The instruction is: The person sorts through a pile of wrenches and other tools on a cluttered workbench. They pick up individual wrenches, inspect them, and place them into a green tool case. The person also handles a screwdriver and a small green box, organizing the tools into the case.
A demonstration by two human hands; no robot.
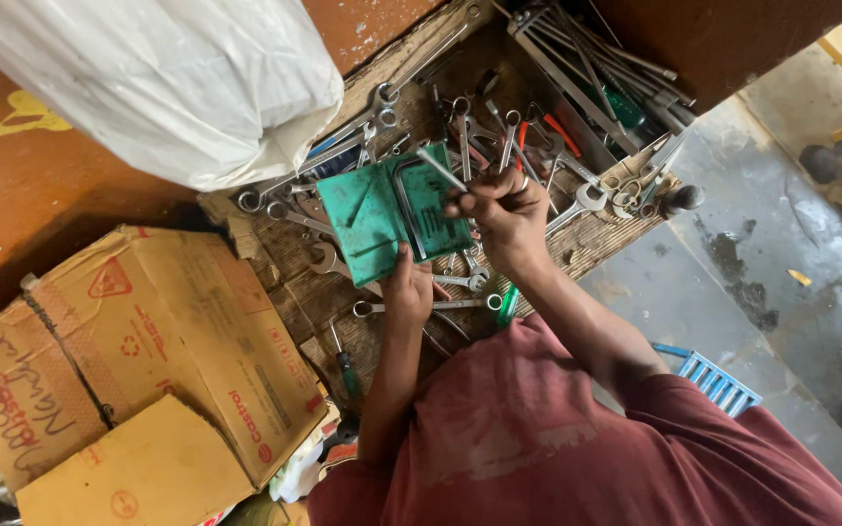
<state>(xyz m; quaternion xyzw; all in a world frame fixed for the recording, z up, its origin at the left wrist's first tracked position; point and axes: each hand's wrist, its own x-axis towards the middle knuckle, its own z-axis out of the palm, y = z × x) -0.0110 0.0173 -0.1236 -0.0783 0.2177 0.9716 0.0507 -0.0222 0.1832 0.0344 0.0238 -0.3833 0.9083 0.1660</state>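
Clad in a faded maroon shirt [577,438], short-sleeved, cloth worn and blotched pale across the chest. Bare forearms, bare hands; a thin ring [523,182] on one finger.

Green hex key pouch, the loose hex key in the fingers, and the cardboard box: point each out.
green hex key pouch [372,219], head view, on its open left flap.
loose hex key [438,168], head view, on its bare shaft.
cardboard box [163,321], head view, on its top face.

Many wrenches [499,146] lie spread on a wooden bench [304,292]. A white bag [177,78] hangs over its far end, and two cardboard boxes [148,331] stand beside it. A blue crate [718,382] rests on the wet concrete floor [782,253].
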